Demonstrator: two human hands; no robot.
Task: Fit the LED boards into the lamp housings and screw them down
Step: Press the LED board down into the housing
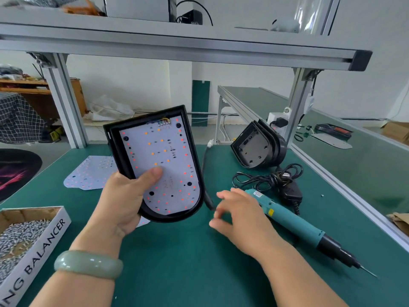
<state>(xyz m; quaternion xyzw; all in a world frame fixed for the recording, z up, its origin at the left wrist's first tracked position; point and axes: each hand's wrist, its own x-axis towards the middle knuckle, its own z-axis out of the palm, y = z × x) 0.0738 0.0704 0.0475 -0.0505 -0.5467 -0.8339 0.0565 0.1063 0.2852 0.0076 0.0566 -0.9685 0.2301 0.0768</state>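
Note:
My left hand (124,196) grips a black lamp housing (194,156) tilted up above the green table, thumb pressing on the white LED board (161,156) that lies inside it. My right hand (239,216) hovers just right of the housing with fingers loosely spread, holding nothing. A teal electric screwdriver (294,222) lies on the table right behind that hand, bit pointing to the lower right. A loose LED board (93,171) lies flat at the left. More black housings (259,147) lean stacked at the back right.
A cardboard box of screws (24,235) sits at the front left. A coiled black cable with adapter (276,180) lies behind the screwdriver. Aluminium frame posts (64,98) and an overhead shelf rail (177,45) border the green table (181,262).

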